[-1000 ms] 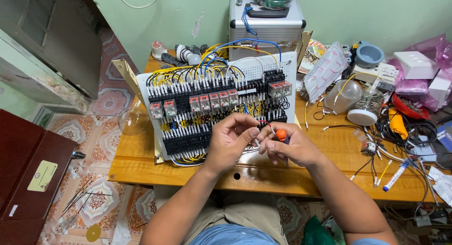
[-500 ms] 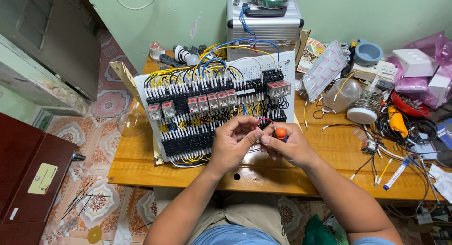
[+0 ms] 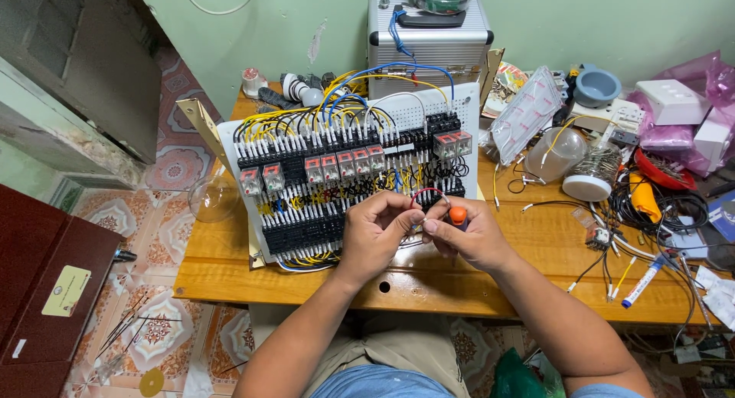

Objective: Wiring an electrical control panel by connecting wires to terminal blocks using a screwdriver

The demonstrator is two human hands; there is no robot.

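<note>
While we look down through the head camera, our two hands meet just in front of the white wiring panel (image 3: 348,184) that leans on the wooden surface (image 3: 230,268). Our left hand (image 3: 374,233) pinches one end of a short red wire (image 3: 426,191) that arches up between both hands, fingers closed on it. Our right hand (image 3: 471,233) is clenched around an orange-handled screwdriver (image 3: 458,214), whose tip is hidden, and its fingertips seem to steady the wire's other end too. Rows of black relay sockets (image 3: 302,233) and yellow and blue leads fill the panel just behind the loop.

We judge the step in hand to be readying this red jumper for the panel. The next move would call for a steady grip on the bare end, guiding it into a terminal among crowded neighbours, then turning the screwdriver without the wire slipping out.

To the right lie a marker pen (image 3: 641,283), loose cables and a solder spool (image 3: 593,172).
</note>
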